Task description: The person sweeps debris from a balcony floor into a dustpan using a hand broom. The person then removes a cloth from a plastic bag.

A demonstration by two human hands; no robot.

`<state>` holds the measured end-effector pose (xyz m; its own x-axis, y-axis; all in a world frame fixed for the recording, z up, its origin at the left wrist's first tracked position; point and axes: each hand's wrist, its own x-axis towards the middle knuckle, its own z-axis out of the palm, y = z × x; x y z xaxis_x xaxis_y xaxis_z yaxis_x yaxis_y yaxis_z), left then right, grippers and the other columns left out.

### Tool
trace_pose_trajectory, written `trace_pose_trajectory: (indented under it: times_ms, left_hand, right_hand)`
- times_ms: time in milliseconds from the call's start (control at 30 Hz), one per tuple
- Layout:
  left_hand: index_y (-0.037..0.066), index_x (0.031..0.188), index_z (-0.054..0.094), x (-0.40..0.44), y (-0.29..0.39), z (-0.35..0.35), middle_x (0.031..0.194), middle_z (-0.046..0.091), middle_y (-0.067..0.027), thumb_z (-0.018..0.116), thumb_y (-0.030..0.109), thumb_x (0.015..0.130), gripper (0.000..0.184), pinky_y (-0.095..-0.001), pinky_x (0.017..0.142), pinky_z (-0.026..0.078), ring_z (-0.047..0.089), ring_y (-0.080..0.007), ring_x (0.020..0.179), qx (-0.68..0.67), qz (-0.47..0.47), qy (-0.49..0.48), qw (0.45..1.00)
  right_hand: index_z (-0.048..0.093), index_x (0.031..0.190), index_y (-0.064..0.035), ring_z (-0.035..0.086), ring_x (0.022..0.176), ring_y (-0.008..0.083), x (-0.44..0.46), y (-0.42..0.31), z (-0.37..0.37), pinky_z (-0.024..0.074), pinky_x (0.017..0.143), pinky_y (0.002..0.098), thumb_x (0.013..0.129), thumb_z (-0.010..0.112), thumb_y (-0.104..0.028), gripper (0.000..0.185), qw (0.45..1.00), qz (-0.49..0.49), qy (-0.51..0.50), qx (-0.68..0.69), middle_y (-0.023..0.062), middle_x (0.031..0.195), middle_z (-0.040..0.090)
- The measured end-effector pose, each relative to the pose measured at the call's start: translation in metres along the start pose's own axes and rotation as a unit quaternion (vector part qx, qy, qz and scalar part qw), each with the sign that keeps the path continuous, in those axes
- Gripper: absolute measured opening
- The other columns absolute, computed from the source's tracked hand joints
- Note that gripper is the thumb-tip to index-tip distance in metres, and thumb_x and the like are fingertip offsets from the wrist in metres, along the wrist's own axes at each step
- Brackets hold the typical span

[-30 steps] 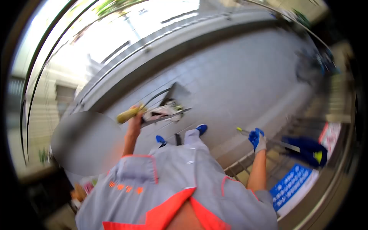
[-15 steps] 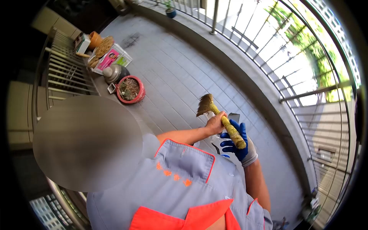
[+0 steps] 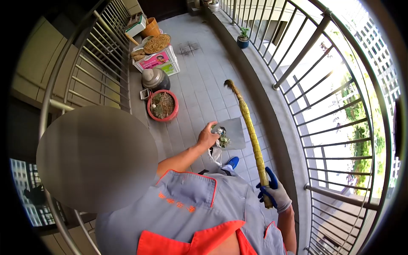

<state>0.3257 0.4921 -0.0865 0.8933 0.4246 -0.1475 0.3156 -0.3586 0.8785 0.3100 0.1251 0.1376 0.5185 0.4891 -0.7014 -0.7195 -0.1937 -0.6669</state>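
Observation:
My bare left hand [image 3: 207, 137] is closed at the near left edge of a grey dustpan [image 3: 236, 128], its fingers partly hidden. In the pan lies a small heap of leaves and debris [image 3: 224, 139]. A white plastic bag [image 3: 215, 157] hangs just below this hand. My right hand [image 3: 276, 193], in a blue and white glove, grips a broom [image 3: 253, 139] near the end of its yellow, segmented handle. The broom slants up and away, with its worn brown bristles [image 3: 230, 84] at the far end.
Railings [image 3: 335, 80] run along the right over a low ledge [image 3: 293, 140], where a small potted plant [image 3: 243, 38] stands. To the left are a red planter [image 3: 162, 105], a dark jar [image 3: 156, 79] and a white box [image 3: 158, 60]. My blue shoe [image 3: 232, 162] is on the tiles.
My left hand has let go of the broom near its bristles and moved to the dustpan. My right hand, then spread behind the handle, now grips it. The broom has swung more upright.

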Motion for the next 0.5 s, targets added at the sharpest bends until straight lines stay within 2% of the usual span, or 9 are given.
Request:
trace_pose_trajectory:
  times_ms: [33, 100, 133, 200, 233, 300, 367, 500]
  left_hand:
    - [0.014, 0.130, 0.054, 0.017, 0.004, -0.012, 0.102, 0.069, -0.0187, 0.068, 0.018, 0.073, 0.059, -0.0414, 0.084, 0.052, 0.067, -0.0355, 0.093, -0.007, 0.001, 0.029, 1.000]
    - [0.010, 0.123, 0.059, 0.049, 0.002, -0.031, 0.089, 0.068, -0.0118, 0.068, 0.014, 0.073, 0.051, -0.0351, 0.071, 0.052, 0.065, -0.0232, 0.078, -0.068, -0.065, 0.045, 0.994]
    - [0.010, 0.123, 0.059, 0.068, 0.016, -0.047, 0.089, 0.068, -0.0118, 0.068, 0.014, 0.073, 0.051, -0.0351, 0.071, 0.052, 0.065, -0.0232, 0.078, -0.067, -0.067, 0.053, 0.994]
    - [0.008, 0.116, 0.061, 0.092, 0.031, -0.068, 0.080, 0.063, -0.0040, 0.067, 0.007, 0.073, 0.044, -0.0294, 0.059, 0.046, 0.058, -0.0116, 0.069, -0.232, -0.153, 0.079, 0.957]
    - [0.008, 0.116, 0.061, 0.106, 0.043, -0.078, 0.080, 0.063, -0.0040, 0.067, 0.007, 0.073, 0.044, -0.0294, 0.059, 0.046, 0.058, -0.0116, 0.069, -0.234, -0.158, 0.085, 0.956]
    - [0.007, 0.113, 0.060, 0.133, 0.050, -0.093, 0.079, 0.055, -0.0006, 0.065, 0.002, 0.074, 0.040, -0.0260, 0.057, 0.042, 0.051, -0.0080, 0.066, -0.221, -0.163, 0.155, 0.949]
    - [0.006, 0.113, 0.060, 0.167, 0.064, -0.115, 0.080, 0.055, -0.0007, 0.065, 0.002, 0.074, 0.039, -0.0264, 0.056, 0.041, 0.051, -0.0083, 0.066, -0.205, -0.162, 0.175, 0.949]
    - [0.006, 0.109, 0.059, 0.215, 0.019, -0.126, 0.085, 0.055, 0.0000, 0.064, 0.001, 0.074, 0.035, -0.0269, 0.056, 0.039, 0.049, -0.0087, 0.066, -0.225, -0.174, 0.233, 0.930]
  right_hand:
    - [0.032, 0.153, -0.0128, 0.066, 0.067, 0.0212, 0.012, 0.004, -0.021, 0.0559, 0.056, 0.0339, 0.086, 0.063, -0.002, 0.075, 1.000, -0.001, -0.006, -0.001, 0.0150, 0.095, 0.065]
    - [0.048, 0.140, -0.0107, 0.058, 0.050, 0.0168, 0.046, 0.012, -0.061, 0.0496, 0.043, 0.0324, 0.085, 0.064, -0.002, 0.058, 0.983, 0.096, 0.075, -0.135, 0.0074, 0.076, 0.061]
    - [0.048, 0.140, -0.0107, 0.058, 0.050, 0.0168, 0.069, 0.006, -0.074, 0.0496, 0.043, 0.0324, 0.085, 0.064, -0.002, 0.058, 0.983, 0.095, 0.068, -0.140, 0.0074, 0.076, 0.061]
    - [0.057, 0.124, -0.0079, 0.053, 0.043, 0.0137, 0.106, -0.003, -0.091, 0.0443, 0.036, 0.0322, 0.085, 0.067, -0.006, 0.040, 0.959, 0.095, 0.145, -0.223, 0.0022, 0.063, 0.054]
    - [0.058, 0.111, -0.0081, 0.052, 0.043, 0.0131, 0.123, -0.024, -0.089, 0.0433, 0.036, 0.0316, 0.085, 0.068, -0.007, 0.028, 0.956, 0.086, 0.155, -0.234, 0.0017, 0.061, 0.053]
    - [0.057, 0.106, -0.0081, 0.052, 0.043, 0.0133, 0.166, -0.034, -0.105, 0.0430, 0.035, 0.0315, 0.085, 0.067, -0.007, 0.023, 0.949, 0.115, 0.156, -0.249, 0.0020, 0.061, 0.053]
    - [0.052, 0.095, -0.0087, 0.051, 0.042, 0.0144, 0.199, -0.063, -0.106, 0.0430, 0.036, 0.0325, 0.087, 0.067, -0.007, 0.017, 0.949, 0.134, 0.146, -0.246, 0.0027, 0.060, 0.052]
    - [0.053, 0.096, -0.0099, 0.051, 0.043, 0.0159, 0.279, -0.065, -0.134, 0.0443, 0.037, 0.0357, 0.088, 0.068, -0.009, 0.017, 0.938, 0.216, 0.154, -0.223, 0.0031, 0.060, 0.052]
